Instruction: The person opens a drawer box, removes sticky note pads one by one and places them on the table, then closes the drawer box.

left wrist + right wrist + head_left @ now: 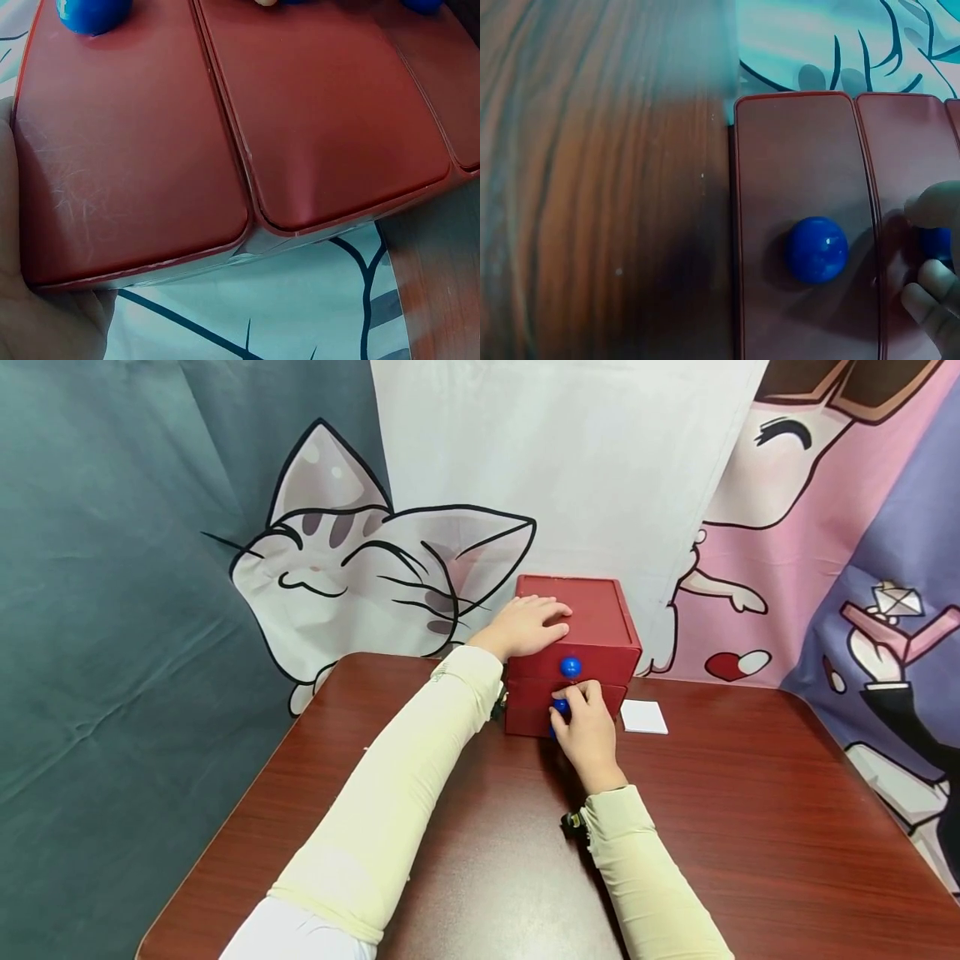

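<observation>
A red cabinet with three stacked drawers stands at the back of the table, each drawer front bearing a round blue knob. My left hand rests on the cabinet's top near its left edge, fingers extended; the left wrist view shows part of that hand beside the top drawer front. With thumb and fingers, my right hand pinches the middle knob, which is partly hidden. Above it is the top knob. The bottom knob shows whole in the right wrist view. All drawers look closed.
On the brown table, a white square card lies just right of the cabinet. A cloth backdrop with cartoon figures hangs close behind. Small dark wrist cameras sit on the wrists.
</observation>
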A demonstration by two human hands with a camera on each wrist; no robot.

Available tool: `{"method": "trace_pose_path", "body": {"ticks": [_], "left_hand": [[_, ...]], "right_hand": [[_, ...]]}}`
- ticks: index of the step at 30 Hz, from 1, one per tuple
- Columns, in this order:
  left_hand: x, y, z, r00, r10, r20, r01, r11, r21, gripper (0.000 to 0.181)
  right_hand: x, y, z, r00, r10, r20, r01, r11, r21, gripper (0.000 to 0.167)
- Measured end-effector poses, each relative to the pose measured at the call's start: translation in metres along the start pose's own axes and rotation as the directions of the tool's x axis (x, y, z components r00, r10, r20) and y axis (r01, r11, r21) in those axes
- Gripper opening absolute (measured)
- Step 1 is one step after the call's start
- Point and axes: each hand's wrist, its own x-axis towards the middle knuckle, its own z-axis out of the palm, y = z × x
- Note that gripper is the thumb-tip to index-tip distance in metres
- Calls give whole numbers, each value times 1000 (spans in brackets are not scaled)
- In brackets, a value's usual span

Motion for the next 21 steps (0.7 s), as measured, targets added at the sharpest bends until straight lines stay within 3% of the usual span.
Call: {"method": "trace_pose_path", "body": {"ticks": [21], "left_hand": [[-2, 1, -3, 1000, 1, 14, -1, 1000, -4, 46]], "right_hand": [[-7, -12, -9, 999, -26, -28, 23, 993, -113, 16]]}}
